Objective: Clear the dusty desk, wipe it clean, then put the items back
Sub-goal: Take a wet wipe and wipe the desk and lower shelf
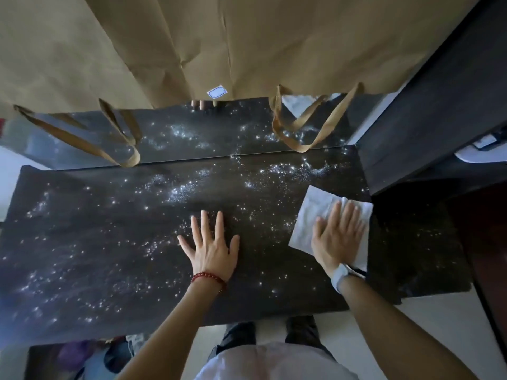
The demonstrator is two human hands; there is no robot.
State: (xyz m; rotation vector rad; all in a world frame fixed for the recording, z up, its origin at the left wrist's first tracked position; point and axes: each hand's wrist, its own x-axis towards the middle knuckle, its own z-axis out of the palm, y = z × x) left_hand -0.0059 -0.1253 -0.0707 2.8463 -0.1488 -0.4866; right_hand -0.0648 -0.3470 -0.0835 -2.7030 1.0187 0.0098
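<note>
The dark desk (109,242) fills the middle of the head view and is sprinkled with white dust, thickest near the back and centre. My left hand (210,244) lies flat on the desk with fingers spread, a red bead bracelet at the wrist. My right hand (338,237), with a pale watch on the wrist, presses flat with straight fingers on a white cloth (312,209) at the desk's right end.
A mirror (175,133) stands along the desk's back edge under brown paper bags (219,37) with hanging handles. A dark cabinet (439,105) rises at the right. Items lie on the floor at the lower left (90,355).
</note>
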